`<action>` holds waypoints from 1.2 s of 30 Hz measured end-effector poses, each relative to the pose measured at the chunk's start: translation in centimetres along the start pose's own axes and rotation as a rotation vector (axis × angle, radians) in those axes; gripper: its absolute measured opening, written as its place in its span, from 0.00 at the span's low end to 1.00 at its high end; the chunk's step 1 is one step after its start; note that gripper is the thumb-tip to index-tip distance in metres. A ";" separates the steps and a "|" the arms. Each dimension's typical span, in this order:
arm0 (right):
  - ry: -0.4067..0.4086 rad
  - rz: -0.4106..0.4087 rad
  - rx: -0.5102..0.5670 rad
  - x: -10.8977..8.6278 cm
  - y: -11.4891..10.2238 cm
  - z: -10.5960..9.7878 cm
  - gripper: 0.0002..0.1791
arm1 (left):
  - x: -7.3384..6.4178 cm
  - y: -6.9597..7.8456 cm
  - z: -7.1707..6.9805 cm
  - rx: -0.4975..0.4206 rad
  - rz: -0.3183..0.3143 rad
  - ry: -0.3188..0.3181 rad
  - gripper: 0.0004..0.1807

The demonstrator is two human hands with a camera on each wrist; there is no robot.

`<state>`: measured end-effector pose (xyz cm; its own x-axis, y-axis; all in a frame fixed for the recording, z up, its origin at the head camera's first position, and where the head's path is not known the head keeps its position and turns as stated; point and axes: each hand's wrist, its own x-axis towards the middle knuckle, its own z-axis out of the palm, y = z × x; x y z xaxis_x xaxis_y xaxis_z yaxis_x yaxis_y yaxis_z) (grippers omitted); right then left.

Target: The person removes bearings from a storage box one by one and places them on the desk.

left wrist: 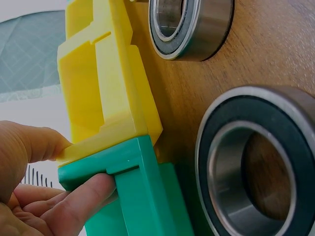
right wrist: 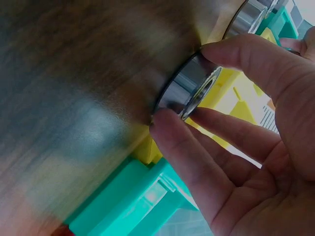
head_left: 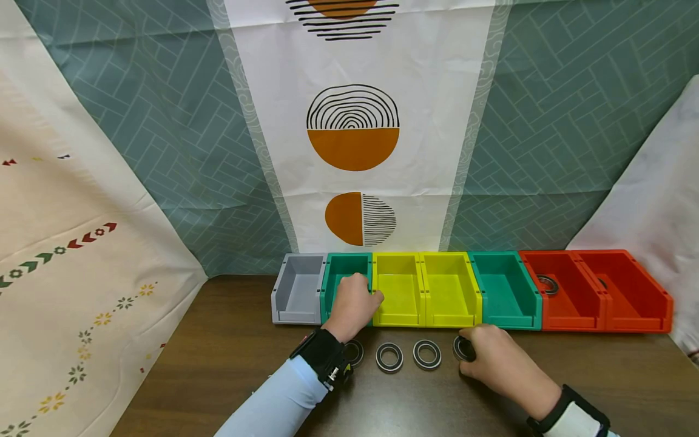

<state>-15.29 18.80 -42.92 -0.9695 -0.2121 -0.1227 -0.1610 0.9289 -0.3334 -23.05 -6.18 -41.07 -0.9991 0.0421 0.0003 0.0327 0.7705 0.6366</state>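
leftmost bearing (head_left: 360, 353): partly behind wrist strap (head_left: 315, 353)
gripped bearing (right wrist: 184, 91): partly finger-covered; flat, bore axis upright
left hand (head_left: 352, 306): pinches bin rims (left wrist: 129, 152)
right hand (head_left: 499, 361): pinches gripped bearing

- Leftmost bearing (head_left: 361, 353): partly behind left wristband (head_left: 319, 355), head view; runs off the edge in left wrist view.
- Second bearing from left (left wrist: 192, 29): cut off at edge, left wrist view.
- Gripped bearing (right wrist: 189, 83): right side covered by right hand (head_left: 497, 358), head view.
- Left green bin (head_left: 334, 267): floor mostly masked by left hand (head_left: 355, 303), fingertips unseen, head view.
- Rightmost red bin (head_left: 628, 291): sliver of a dark ring (head_left: 602, 283) showing; remainder behind divider.
- Left sleeve (head_left: 278, 391): cut by near edge.
- Tabletop (right wrist: 74, 88): blurred, right wrist view.
- Dark scrap (head_left: 694, 354), far right: unidentifiable.
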 end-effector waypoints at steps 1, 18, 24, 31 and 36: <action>0.000 -0.007 -0.007 -0.1 0.0 -0.1 0.21 | 0.0 0.0 0.0 -0.002 0.000 -0.001 0.11; 0.629 -0.189 0.037 0.2 2.1 -6.7 0.26 | 0.1 -0.2 0.0 0.018 0.025 0.017 0.11; 0.707 -0.150 0.049 1.1 5.5 -8.0 0.31 | 0.1 -0.3 0.1 0.007 0.015 0.003 0.11; 0.657 -0.033 0.052 1.9 9.5 -8.1 0.31 | 0.2 -0.3 0.1 0.001 -0.005 -0.011 0.12; 0.609 0.016 0.060 2.2 11.6 -7.8 0.30 | 0.2 -0.3 0.2 0.002 -0.010 -0.011 0.12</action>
<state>-20.77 31.44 -39.79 -0.9061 0.0298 0.4219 -0.1517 0.9083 -0.3899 -23.22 -6.30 -41.41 -0.9990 0.0415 -0.0141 0.0231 0.7720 0.6352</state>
